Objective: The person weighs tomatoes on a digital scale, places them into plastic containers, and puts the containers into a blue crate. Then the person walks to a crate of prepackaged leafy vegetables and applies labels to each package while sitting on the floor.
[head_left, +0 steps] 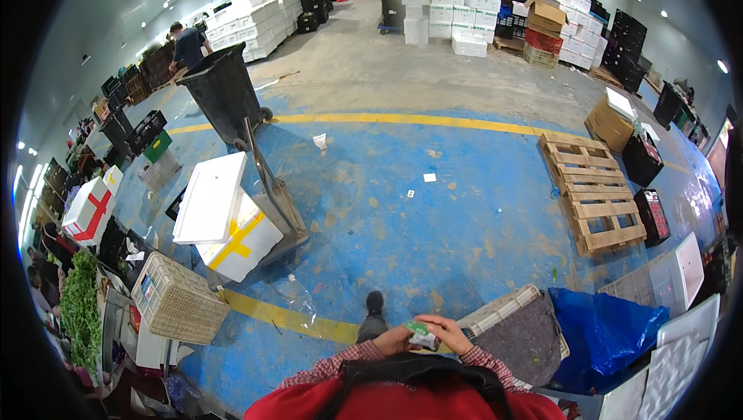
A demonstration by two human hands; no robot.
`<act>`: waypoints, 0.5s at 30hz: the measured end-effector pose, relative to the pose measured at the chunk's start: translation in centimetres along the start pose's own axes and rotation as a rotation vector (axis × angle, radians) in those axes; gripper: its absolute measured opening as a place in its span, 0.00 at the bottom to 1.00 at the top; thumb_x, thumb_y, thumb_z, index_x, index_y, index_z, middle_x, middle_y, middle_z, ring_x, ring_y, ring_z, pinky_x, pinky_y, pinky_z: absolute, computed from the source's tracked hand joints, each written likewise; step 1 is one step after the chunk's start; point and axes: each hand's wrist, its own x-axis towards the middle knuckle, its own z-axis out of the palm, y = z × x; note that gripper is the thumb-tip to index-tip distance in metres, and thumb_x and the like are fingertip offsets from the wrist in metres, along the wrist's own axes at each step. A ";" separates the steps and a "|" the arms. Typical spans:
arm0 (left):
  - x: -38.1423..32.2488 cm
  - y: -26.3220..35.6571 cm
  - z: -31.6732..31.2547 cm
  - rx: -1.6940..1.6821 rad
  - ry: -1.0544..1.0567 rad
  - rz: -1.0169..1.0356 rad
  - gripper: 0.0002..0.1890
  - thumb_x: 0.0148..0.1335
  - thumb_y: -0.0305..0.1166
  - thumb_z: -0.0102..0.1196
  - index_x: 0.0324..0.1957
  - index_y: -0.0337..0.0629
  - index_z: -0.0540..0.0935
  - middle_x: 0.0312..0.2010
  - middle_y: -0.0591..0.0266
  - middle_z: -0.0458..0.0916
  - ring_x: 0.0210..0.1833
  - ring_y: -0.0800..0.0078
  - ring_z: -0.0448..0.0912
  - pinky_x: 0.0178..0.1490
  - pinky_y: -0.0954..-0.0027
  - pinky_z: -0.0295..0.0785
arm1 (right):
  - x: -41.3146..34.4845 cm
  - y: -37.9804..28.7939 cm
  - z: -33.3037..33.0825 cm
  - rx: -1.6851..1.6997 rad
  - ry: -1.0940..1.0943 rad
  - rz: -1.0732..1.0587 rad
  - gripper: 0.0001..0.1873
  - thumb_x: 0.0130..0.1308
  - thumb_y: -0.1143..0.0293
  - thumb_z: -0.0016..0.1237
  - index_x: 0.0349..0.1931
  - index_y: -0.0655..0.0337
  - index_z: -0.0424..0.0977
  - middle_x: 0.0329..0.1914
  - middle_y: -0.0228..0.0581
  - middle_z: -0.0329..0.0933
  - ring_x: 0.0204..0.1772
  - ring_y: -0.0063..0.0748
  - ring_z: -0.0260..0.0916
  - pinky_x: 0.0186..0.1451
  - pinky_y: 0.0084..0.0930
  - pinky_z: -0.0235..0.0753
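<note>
Close to my body I hold a small package with a green and white printed label. My left hand grips it from the left side. Over its right and upper side lie the fingers of my right hand. The label bears writing, and what the package contains is hidden by my hands. Just beyond them, one dark shoe of mine stands on the blue floor. To the right of my right hand sits a cream plastic crate with a grey cloth over it.
A platform trolley and a white foam box stand ahead left, near a beige basket. Farther off are a black wheeled bin and a person. Right lie a wooden pallet and blue plastic sheeting.
</note>
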 end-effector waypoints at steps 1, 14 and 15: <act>0.6 1.5 -0.7 0.008 0.042 -0.045 0.18 0.62 0.37 0.47 0.53 0.45 0.66 0.44 0.65 0.75 0.45 0.73 0.76 0.44 0.73 0.75 | 1.8 -0.4 -0.5 -0.056 0.009 -0.084 0.17 0.65 0.64 0.41 0.49 0.64 0.70 0.50 0.41 0.70 0.53 0.29 0.65 0.56 0.24 0.63; 4.3 23.5 -4.8 -0.089 -0.070 0.041 0.18 0.65 0.40 0.36 0.49 0.38 0.70 0.45 0.58 0.75 0.47 0.66 0.75 0.50 0.65 0.73 | 22.0 -7.6 -3.8 0.003 0.217 0.037 0.15 0.64 0.65 0.42 0.45 0.66 0.72 0.48 0.38 0.71 0.50 0.28 0.66 0.53 0.23 0.65; 4.9 24.8 -4.7 -0.110 -0.094 0.041 0.19 0.64 0.42 0.36 0.49 0.39 0.71 0.46 0.58 0.75 0.48 0.65 0.74 0.51 0.63 0.72 | 22.8 -7.5 -4.4 0.006 0.229 0.001 0.15 0.64 0.65 0.42 0.45 0.65 0.72 0.47 0.38 0.71 0.49 0.28 0.67 0.52 0.23 0.65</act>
